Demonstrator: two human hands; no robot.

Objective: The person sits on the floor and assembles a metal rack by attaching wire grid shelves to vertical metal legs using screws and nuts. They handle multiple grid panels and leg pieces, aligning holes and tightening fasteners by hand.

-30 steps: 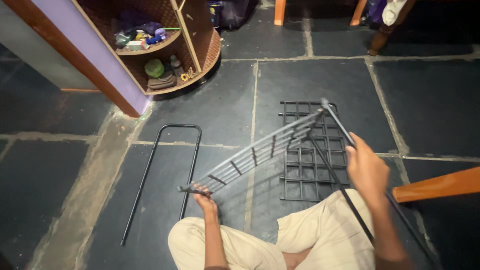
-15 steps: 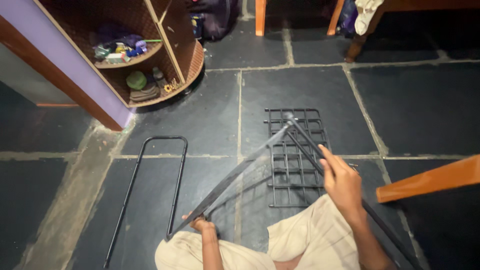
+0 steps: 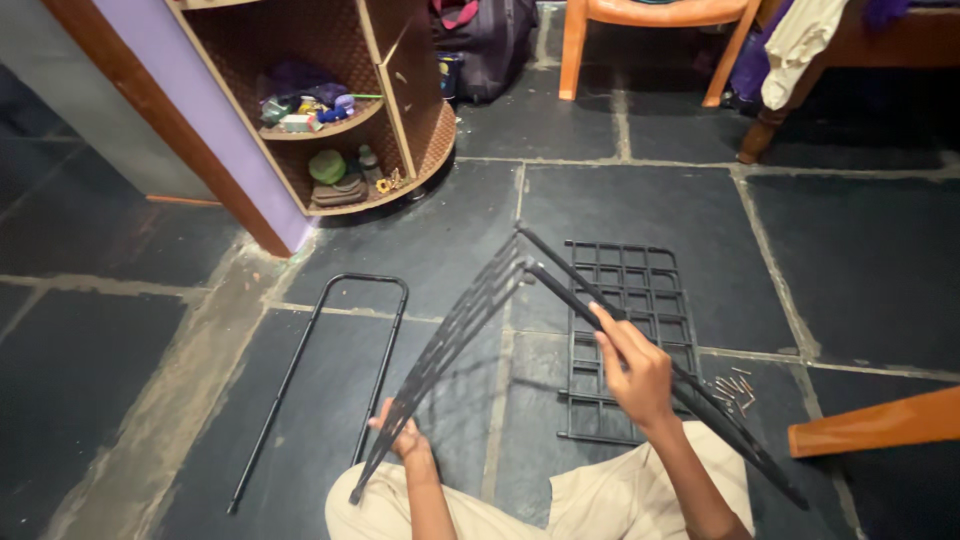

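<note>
I sit on a dark stone floor with a black metal rack frame raised in front of me. My left hand (image 3: 403, 437) grips the lower end of a black wire grid shelf (image 3: 455, 340) that slants up to a corner at the top. My right hand (image 3: 632, 367) is closed around a black tube side bar (image 3: 700, 400) that runs from that corner down to the right. A second black grid panel (image 3: 630, 330) lies flat on the floor behind my right hand.
A black U-shaped tube frame (image 3: 330, 360) lies on the floor at left. Several small screws (image 3: 733, 388) lie right of the flat grid. A wooden corner shelf (image 3: 350, 110) with small items stands at the back left, an orange chair (image 3: 650, 30) behind, a wooden bar (image 3: 875, 425) at right.
The grid shelf has tilted up more steeply, and its top corner has moved left. My right hand slid along the side bar; my left hand kept its grip on the lower end.
</note>
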